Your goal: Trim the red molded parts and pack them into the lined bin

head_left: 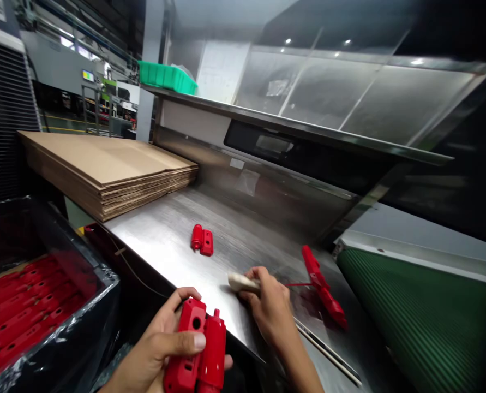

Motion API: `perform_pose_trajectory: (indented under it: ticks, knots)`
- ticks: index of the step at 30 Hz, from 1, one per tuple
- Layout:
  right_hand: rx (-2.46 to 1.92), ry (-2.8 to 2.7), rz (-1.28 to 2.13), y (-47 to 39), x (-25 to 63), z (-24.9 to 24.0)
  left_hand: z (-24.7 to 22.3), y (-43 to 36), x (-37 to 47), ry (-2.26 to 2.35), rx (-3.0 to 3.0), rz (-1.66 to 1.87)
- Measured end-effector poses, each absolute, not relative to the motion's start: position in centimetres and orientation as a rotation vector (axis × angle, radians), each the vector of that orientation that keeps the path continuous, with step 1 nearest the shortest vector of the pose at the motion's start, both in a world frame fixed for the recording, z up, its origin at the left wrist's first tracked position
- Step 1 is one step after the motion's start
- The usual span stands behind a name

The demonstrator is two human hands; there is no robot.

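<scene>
While left hand (161, 344) clamps red plastic housing (196, 349) off the steel table (173, 240) edge, right hand (267, 303) closes on a pale-handled tool (243, 282); loosened grip could drop housing; tool may slip toward fingers.

Body in view: two hands and forearms only, entering from the bottom edge. Left hand (161, 349) bare — no glove, ring or watch seen; thumbnail short, plain, unpainted. Left wrist cut off by the frame, so any sleeve there cannot be told. Right hand (267, 305) bare as well — no glove, no ring on the fingers that show. Right forearm uncovered down to the frame edge, no sleeve, strap or band on it. Knuckles and finger joints clearly outlined.
</scene>
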State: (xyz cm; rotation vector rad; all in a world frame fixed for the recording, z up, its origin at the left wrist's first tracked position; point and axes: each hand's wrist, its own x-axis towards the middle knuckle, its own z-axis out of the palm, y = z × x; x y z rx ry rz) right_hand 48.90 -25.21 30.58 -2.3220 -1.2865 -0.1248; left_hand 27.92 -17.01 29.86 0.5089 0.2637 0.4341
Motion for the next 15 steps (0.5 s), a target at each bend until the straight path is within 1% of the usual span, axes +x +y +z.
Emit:
perform_pose_trajectory:
  ticks: [2,5,7,9,11,13,15]
  knots:
    - [-2.213,-1.328,-0.032,-25.6,47.6,31.4,29.4,-17.1,27.2,0.227,0.538,0.502]
    - [-1.898,-1.416,-0.031,-26.4,44.1,33.9,29.1,-16.9,26.3,0.253,0.715,0.599]
    - [-1.628,-1.618,-0.054,-26.6,41.7,35.5,29.0,-16.6,25.7,0.310,0.835,0.556]
    - [-1.478,-1.847,-0.086,-26.5,40.2,36.6,29.2,-16.6,25.0,0.341,0.908,0.503]
    - [-1.535,-1.939,-0.200,-26.2,39.8,36.8,29.6,-16.7,24.3,0.343,0.926,0.472]
    - [-1.672,-1.887,-0.317,-25.9,40.0,36.6,30.2,-16.9,23.7,0.341,0.922,0.460]
    - [-1.663,-1.817,-0.381,-25.9,40.0,36.5,30.8,-17.2,23.5,0.348,0.920,0.447]
